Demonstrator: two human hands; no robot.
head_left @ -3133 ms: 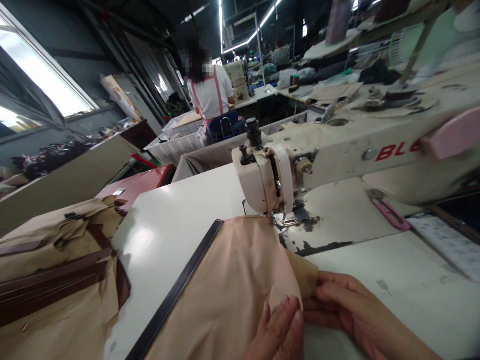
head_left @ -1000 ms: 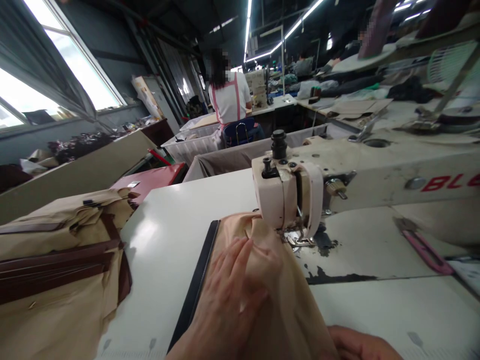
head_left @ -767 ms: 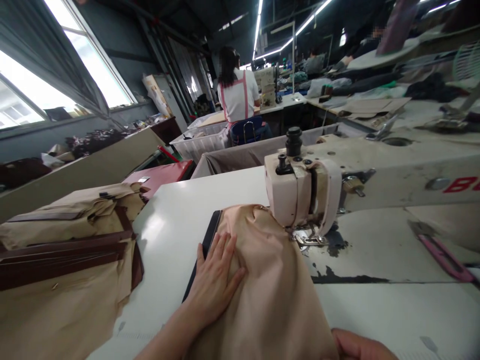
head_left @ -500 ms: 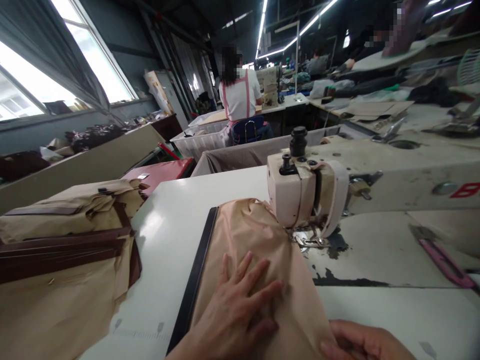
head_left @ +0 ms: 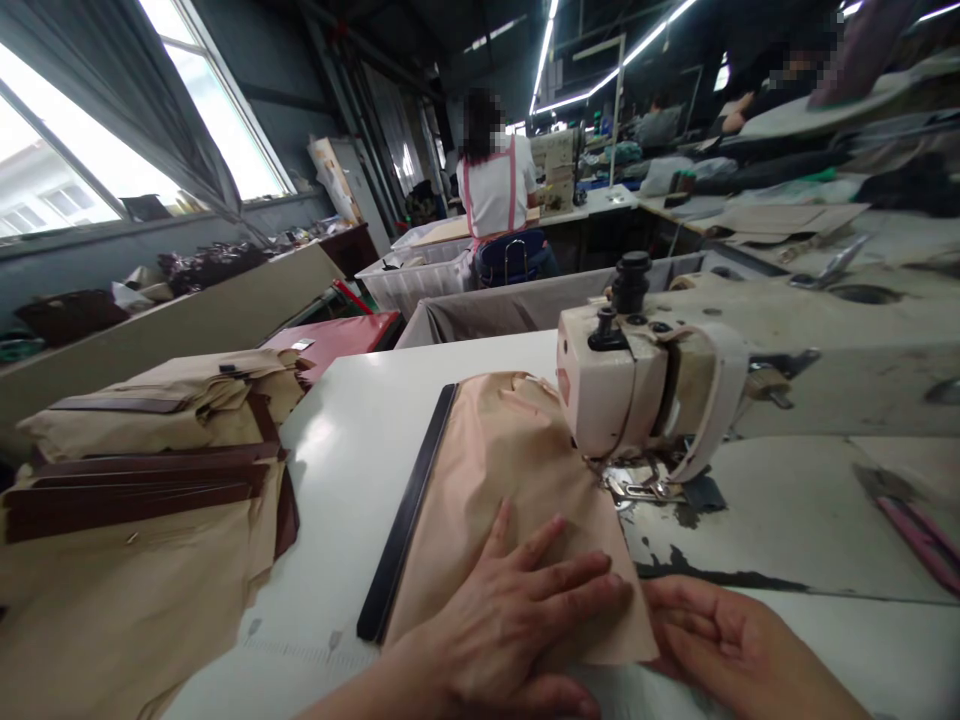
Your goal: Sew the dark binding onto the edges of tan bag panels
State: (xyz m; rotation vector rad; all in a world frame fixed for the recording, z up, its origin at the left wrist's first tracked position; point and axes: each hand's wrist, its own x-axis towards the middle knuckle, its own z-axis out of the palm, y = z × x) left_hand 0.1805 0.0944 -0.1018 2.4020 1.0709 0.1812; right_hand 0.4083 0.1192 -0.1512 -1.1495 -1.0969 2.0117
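A peach-beige fabric piece [head_left: 517,450] with a dark brown strip [head_left: 409,510] along its left edge lies on the white sewing table [head_left: 352,440]. Its far end runs under the head of a cream sewing machine [head_left: 622,385], by the presser foot [head_left: 637,487]. My left hand [head_left: 517,620] lies flat on the near part of the fabric, fingers spread. My right hand [head_left: 720,645] rests on the table at the fabric's near right corner, fingers stretched toward its edge.
A stack of tan pieces with brown trim [head_left: 142,470] sits at the table's left. Pink scissors [head_left: 919,525] lie at the right on the machine bed. Beyond the table stand bins [head_left: 517,300] and a seated person [head_left: 499,190] at another station.
The fabric has been fed further under the machine head and bunched behind it. My left hand slid back toward me and flattened; my right hand came into fuller view at the corner.
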